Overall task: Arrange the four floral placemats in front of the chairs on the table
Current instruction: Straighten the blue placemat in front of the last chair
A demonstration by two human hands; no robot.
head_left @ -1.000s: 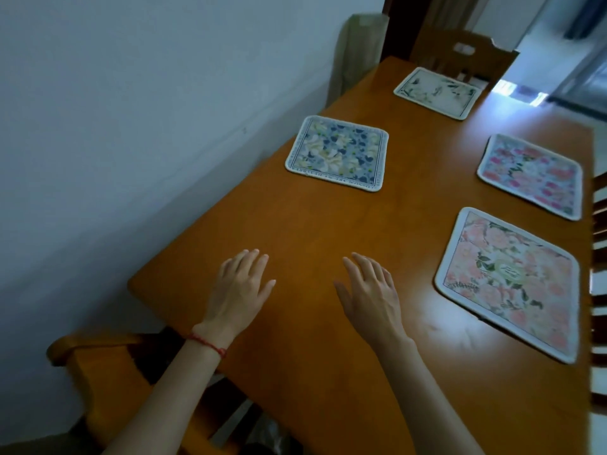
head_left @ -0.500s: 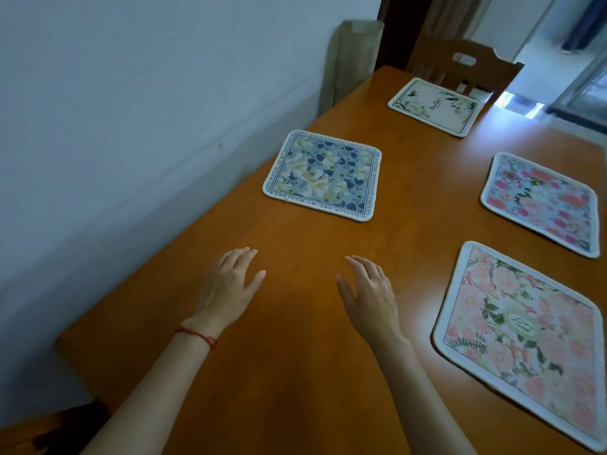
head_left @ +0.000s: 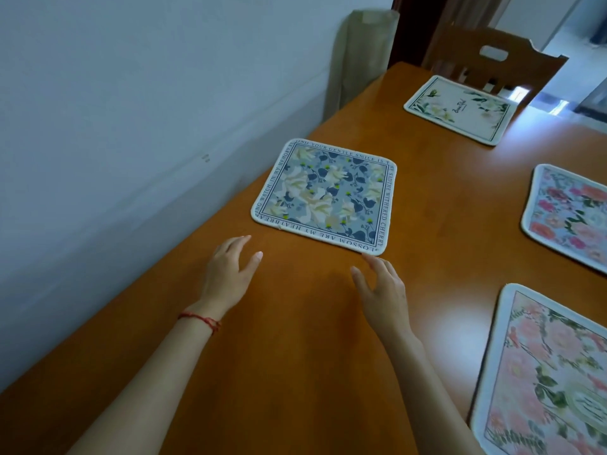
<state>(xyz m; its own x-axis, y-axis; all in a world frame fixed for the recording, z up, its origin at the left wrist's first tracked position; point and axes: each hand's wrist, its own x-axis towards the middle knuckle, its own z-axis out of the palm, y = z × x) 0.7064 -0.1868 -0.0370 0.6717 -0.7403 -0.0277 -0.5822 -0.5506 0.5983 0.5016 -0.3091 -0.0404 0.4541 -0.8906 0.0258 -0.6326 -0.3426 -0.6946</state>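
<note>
Against white wall (head_left: 131,110), wooden table (head_left: 295,356)

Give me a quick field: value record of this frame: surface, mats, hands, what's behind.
surface: wooden table, long side against a white wall
mats_on_table: four, all lying flat
blue floral placemat: along the wall side, lettered border
cream placemat: far end, in front of a wooden chair
pink-and-blue placemat: right side, cut off by the frame
peach placemat: near right, cut off by the frame
left hand: open, empty, just short of the blue mat
right hand: open, empty, fingertips near the blue mat's near corner
left wrist: red string bracelet
</note>
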